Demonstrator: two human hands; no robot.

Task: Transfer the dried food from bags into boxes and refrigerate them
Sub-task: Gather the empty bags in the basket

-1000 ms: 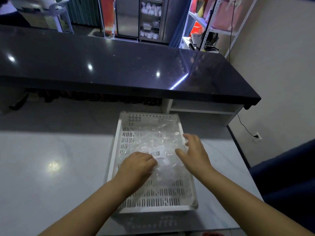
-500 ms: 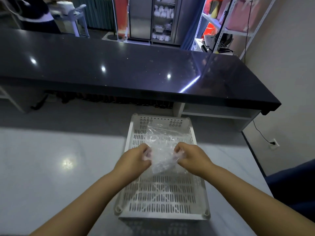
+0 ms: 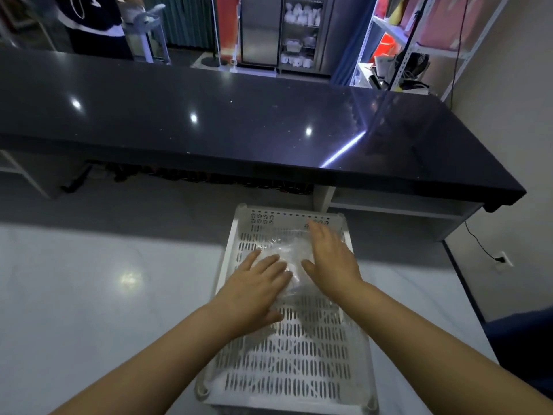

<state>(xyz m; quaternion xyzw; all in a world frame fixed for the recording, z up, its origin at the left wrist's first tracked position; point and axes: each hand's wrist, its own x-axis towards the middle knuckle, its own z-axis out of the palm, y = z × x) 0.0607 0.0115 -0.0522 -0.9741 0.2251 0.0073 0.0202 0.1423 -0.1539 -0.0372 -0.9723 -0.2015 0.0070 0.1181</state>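
**Near the bench's right edge: one slotted tray, one clear bag, two hands**

Item: white slotted tray, set on the pale bench toward its right edge. Contents: one clear plastic bag, lying in the tray's far half. Change noted: half a second ago the bag was pinched up between both hands; it is now laid down and pressed flat. Left hand and right hand are spread open, palms down on the bag, nothing clasped. Dried food inside cannot be made out. Judgement: bag is being smoothed or emptied; boxing and refrigeration are not yet begun.
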